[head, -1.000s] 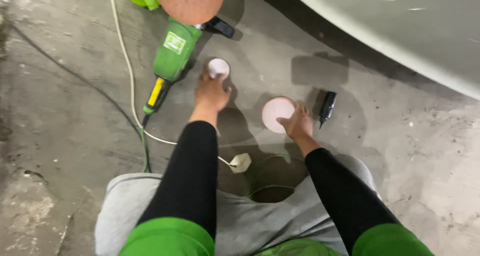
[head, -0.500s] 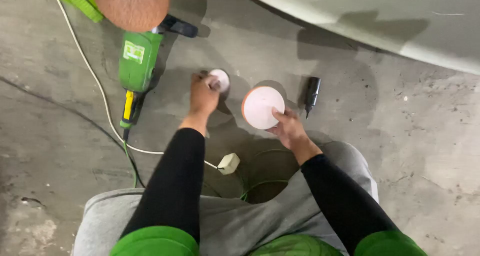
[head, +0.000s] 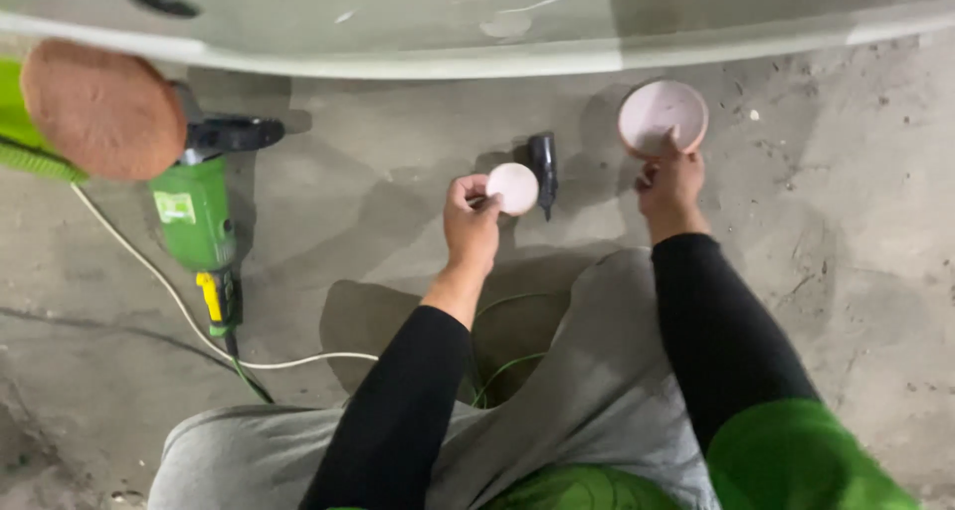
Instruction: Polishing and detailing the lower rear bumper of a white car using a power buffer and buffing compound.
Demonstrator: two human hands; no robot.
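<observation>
Rough matt concrete floor (head: 856, 271)

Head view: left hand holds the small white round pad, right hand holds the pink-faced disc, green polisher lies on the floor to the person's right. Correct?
Not quite. The head view shows the green polisher lying on the concrete floor to the person's left, not right. The rest stands: the left hand holds the small white round pad, and the right hand holds the pink-faced disc.
</observation>
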